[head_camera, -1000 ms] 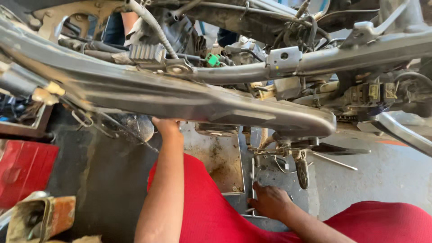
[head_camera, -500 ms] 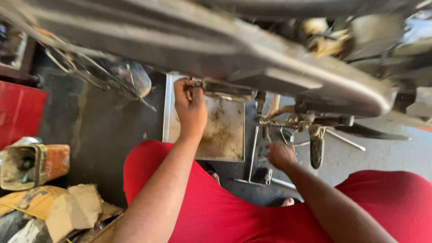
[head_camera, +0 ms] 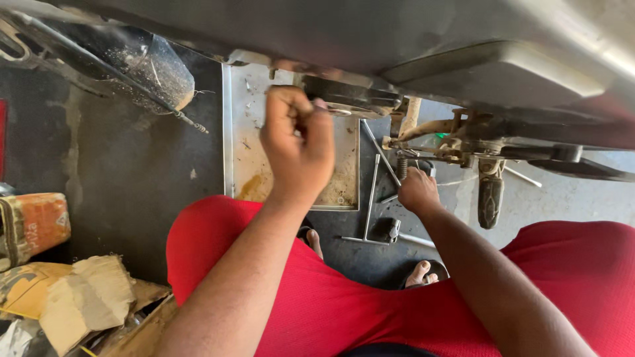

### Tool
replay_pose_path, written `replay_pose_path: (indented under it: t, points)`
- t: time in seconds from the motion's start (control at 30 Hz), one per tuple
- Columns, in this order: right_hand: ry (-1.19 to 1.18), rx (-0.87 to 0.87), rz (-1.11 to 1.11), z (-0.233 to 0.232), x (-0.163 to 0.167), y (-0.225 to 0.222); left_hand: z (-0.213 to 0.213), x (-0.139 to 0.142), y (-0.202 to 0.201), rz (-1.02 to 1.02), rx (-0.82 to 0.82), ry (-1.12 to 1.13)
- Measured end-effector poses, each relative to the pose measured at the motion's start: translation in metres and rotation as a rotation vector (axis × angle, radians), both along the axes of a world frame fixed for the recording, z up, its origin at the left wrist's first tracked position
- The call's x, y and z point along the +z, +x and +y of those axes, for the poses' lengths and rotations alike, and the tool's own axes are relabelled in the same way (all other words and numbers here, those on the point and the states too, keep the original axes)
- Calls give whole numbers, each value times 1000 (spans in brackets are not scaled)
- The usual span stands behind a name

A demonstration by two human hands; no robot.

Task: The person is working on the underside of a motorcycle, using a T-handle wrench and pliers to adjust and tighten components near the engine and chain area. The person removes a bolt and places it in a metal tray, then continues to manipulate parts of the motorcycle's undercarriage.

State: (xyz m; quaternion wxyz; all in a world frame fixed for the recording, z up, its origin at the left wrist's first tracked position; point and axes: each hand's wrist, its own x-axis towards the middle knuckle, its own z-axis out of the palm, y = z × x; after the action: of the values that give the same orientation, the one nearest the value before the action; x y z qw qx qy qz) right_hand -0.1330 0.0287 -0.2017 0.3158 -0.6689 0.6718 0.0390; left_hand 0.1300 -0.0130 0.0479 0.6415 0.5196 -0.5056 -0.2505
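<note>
at upper centre of the frame, the dark bracket (head_camera: 347,99) under the motorcycle frame (head_camera: 410,39) still sits in place. left hand (head_camera: 297,142) curls its fingers tight against it; right hand (head_camera: 417,190), fingers folded, at the spring linkage (head_camera: 433,149). l-shaped wrenches (head_camera: 374,198) lie unused below.

Metal tray (head_camera: 238,132): dull sheet, stained with rusty brown grime. Floor (head_camera: 132,185) is noted as rough, dark, matt; trousers (head_camera: 344,304) as red cloth.

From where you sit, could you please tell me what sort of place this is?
Probably a motorcycle repair shop: a motorcycle frame overhead, a greasy metal tray on the stained floor, and long wrenches lying by the footrest.
</note>
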Motion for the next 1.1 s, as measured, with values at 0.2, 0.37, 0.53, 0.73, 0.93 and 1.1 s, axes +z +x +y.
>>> replay_pose_path:
  t: [0.2, 0.37, 0.53, 0.73, 0.93, 1.1]
  points:
    - [144, 206, 182, 9, 0, 36, 7, 21, -7, -116, -232, -75]
    - [249, -76, 98, 30, -18, 75, 9, 24, 12, -81, -264, -10]
    - [307, 39, 37, 27, -17, 71, 12, 22, 18, 143, -336, 53]
    - [656, -75, -144, 25, -9, 78, 8, 21, 29, 306, -346, 72]
    - [624, 338, -38, 39, -30, 69, 5, 19, 51, 551, -231, 113]
    - [356, 80, 24, 10, -44, 33, 7, 17, 69, 434, -219, 31]
